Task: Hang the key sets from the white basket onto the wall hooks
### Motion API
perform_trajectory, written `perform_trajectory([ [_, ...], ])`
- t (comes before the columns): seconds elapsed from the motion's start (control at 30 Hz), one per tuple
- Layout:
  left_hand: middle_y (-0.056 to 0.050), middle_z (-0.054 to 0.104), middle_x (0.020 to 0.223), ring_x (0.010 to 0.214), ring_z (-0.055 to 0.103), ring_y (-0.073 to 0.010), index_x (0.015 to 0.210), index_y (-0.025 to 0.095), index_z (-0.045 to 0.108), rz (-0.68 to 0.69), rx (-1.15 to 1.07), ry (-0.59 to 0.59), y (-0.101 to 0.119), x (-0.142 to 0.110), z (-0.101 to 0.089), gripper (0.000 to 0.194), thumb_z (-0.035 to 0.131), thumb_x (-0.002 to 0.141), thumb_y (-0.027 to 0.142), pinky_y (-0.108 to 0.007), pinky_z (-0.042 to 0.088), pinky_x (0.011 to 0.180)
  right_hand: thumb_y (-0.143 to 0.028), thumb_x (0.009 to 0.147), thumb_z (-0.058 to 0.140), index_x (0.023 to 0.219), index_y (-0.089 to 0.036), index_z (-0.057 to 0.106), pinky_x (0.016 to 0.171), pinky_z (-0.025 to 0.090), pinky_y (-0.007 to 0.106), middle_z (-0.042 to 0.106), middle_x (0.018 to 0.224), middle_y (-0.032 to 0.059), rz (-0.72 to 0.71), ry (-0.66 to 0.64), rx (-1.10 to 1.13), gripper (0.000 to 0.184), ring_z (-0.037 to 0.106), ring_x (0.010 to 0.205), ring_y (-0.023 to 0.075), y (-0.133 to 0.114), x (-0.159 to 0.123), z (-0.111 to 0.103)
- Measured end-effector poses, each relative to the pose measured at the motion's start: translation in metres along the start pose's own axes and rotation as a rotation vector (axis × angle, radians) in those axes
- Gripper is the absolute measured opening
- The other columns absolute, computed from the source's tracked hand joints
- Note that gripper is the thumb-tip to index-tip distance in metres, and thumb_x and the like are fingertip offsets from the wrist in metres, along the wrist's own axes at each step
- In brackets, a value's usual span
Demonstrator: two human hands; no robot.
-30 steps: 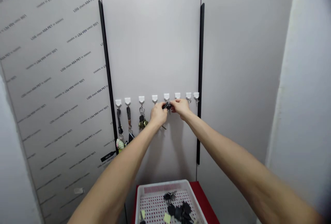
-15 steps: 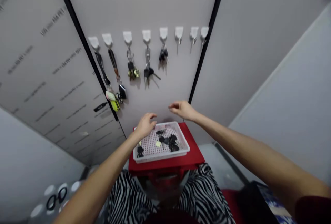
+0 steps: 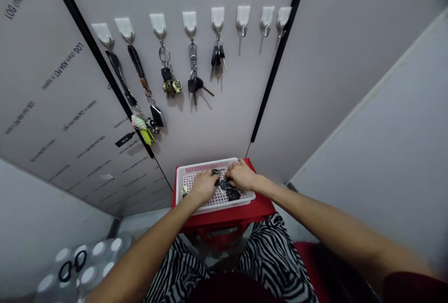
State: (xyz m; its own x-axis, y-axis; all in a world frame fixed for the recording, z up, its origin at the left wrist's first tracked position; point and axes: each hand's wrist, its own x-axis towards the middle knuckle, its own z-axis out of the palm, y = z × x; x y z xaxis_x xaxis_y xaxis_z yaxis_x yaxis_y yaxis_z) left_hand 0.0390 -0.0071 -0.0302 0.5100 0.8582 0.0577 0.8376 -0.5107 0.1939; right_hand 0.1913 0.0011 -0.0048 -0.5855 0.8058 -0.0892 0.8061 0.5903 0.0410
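Both my hands reach down into a white perforated plastic basket (image 3: pixel 213 209). Black-headed keys (image 3: pixel 233 194) lie in a loose cluster in its right half. My left hand (image 3: pixel 204 187) is bent over the left side of the cluster, its fingertips closed on keys there. From the right, my right hand (image 3: pixel 241 175) curls its fingers around keys at the top of the same cluster. The fingers partly cover the keys, so which ones are held does not show. A small pale yellow piece (image 3: pixel 185 189) sits at the basket's left side.
The basket stands on a red surface (image 3: pixel 261 207) above my knees. On the pale panel ahead are several white hooks (image 3: pixel 190 22); the left ones carry key bunches (image 3: pixel 217 56), the three at right hold none. Bottles with white caps (image 3: pixel 87 275) stand at lower left.
Both hands have come down from above the basket's back edge into it, onto the keys. The view has shifted, and the hooks and hanging keys now look larger.
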Motion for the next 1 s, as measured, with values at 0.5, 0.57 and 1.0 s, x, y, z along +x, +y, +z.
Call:
perform_trajectory([
  [0.5,-0.005,0.054,0.087,0.078,0.048,-0.0105,0.089,0.014,0.048,-0.036,-0.757,0.188,0.008,0.02,-0.035,0.027,0.043,0.064,0.02,-0.024,0.036,0.073,-0.034,0.058,0.049,0.065,-0.011,0.056,0.055,0.036,0.021,0.054,0.056,0.0,0.133,0.201,1.207,0.026,0.046,0.052,0.0073,0.028,0.003,-0.047],
  [0.57,-0.005,0.055,0.085,0.076,0.048,-0.0101,0.088,0.012,0.048,-0.031,-0.853,0.216,0.015,0.03,-0.044,0.026,0.043,0.064,0.019,-0.024,0.037,0.072,-0.033,0.057,0.05,0.064,-0.011,0.057,0.056,0.036,0.021,0.055,0.057,-0.0001,0.167,0.286,1.185,0.024,0.046,0.054,0.0077,0.03,0.003,-0.063],
  [1.0,-0.006,0.053,0.089,0.077,0.048,-0.014,0.097,0.014,0.045,0.04,-0.479,0.592,0.068,0.086,-0.205,0.036,0.044,0.061,0.017,-0.026,0.036,0.072,-0.031,0.055,0.049,0.062,-0.012,0.053,0.041,0.034,0.018,0.05,0.051,-0.0009,0.222,1.064,1.181,0.021,0.041,0.044,0.0054,0.065,0.025,-0.231],
])
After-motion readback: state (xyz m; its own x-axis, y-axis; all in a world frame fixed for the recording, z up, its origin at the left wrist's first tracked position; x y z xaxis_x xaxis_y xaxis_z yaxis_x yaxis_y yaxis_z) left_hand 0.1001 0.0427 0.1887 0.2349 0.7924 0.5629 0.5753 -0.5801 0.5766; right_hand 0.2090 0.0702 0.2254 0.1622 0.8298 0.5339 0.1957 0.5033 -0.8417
